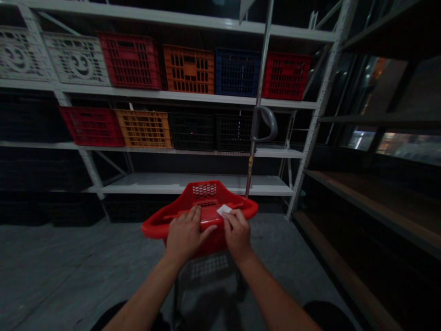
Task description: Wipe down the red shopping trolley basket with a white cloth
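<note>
A red plastic shopping basket (203, 195) stands in front of me, low in the middle of the head view. My left hand (185, 233) lies flat on its near rim with the fingers stretched out and a little apart. My right hand (236, 232) rests on the rim beside it, fingertips pinching a small white slip of paper (223, 210) against the red plastic. A grey pole with a curved handle (264, 123) rises from the far right corner of the basket.
White metal shelving (179, 97) spans the back wall, holding red, orange, blue, white and black crates (189, 70). The lowest shelf (179, 183) is bare. Dark wooden racks (375, 193) run along the right. Grey concrete floor (69, 266) lies to the left.
</note>
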`<state>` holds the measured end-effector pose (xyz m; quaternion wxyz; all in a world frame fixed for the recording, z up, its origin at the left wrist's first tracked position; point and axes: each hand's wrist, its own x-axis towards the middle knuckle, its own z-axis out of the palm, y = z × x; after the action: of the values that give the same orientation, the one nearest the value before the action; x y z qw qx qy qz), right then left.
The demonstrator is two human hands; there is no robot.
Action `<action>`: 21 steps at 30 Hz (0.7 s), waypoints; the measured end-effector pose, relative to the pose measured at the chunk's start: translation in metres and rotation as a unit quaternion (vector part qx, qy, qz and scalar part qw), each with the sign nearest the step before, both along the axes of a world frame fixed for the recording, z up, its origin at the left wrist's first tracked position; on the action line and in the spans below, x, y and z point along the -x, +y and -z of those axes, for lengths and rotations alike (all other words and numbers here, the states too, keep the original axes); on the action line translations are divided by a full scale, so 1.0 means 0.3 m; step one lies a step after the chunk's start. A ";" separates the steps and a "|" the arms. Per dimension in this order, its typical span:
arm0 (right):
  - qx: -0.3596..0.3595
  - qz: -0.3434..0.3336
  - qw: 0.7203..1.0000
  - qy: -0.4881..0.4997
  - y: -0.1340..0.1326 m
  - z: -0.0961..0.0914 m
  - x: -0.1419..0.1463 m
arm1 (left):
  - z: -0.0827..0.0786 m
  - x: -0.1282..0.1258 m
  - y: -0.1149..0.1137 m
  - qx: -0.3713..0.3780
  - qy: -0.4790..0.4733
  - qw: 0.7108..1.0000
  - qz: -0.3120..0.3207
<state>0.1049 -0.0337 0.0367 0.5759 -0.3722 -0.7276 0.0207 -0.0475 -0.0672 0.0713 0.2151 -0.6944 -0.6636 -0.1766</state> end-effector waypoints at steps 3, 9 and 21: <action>-0.020 0.051 0.998 0.034 0.051 0.016 -0.079 | 0.006 0.033 0.011 -0.008 0.007 1.000 0.003; -0.008 0.119 0.986 0.116 0.093 0.041 -0.155 | 0.027 0.067 0.040 -0.049 0.024 0.998 0.016; 0.135 0.054 0.970 -0.195 0.081 -0.137 -0.158 | 0.051 0.076 0.041 -0.082 0.013 0.996 0.031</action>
<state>0.1522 -0.0095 0.0777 0.3677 -0.4822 -0.7950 0.0148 -0.0702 -0.0550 0.0559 0.2747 -0.6966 -0.6224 -0.2278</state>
